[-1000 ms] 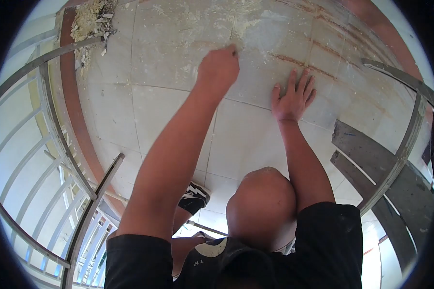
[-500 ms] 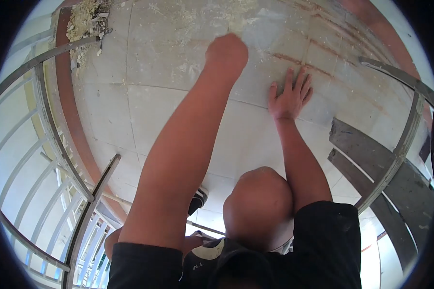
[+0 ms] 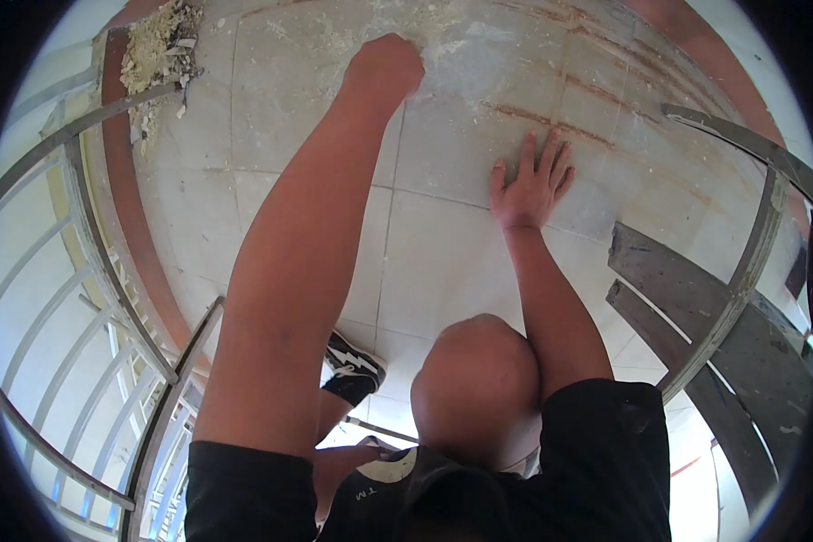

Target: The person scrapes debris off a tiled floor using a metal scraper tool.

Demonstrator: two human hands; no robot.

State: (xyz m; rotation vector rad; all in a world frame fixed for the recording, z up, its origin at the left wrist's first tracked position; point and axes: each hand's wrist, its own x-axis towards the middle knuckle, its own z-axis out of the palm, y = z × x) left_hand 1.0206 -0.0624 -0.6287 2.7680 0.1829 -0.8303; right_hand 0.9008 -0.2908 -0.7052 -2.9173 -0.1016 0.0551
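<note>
My left hand point(image 3: 387, 69) reaches far forward, low over the tiled floor point(image 3: 438, 253). It is closed, its back facing me, and the curled fingers are hidden beneath it. Whatever it holds, if anything, does not show. Around it the tiles carry pale, crumbly residue point(image 3: 443, 36). My right hand point(image 3: 526, 188) lies flat on the floor with its fingers spread, just short of a reddish-brown streak point(image 3: 546, 119).
A heap of yellowish debris point(image 3: 161, 59) sits at the far left, by a brown border strip. White railings point(image 3: 36, 271) and a metal frame point(image 3: 117, 262) stand left. Dark boards on a frame point(image 3: 677, 266) are at right. My knee point(image 3: 479, 379) and shoe point(image 3: 357, 361) are below.
My left hand has moved forward and left, still closed. My right hand stays flat, appearing slightly farther left. More of my shoe shows now.
</note>
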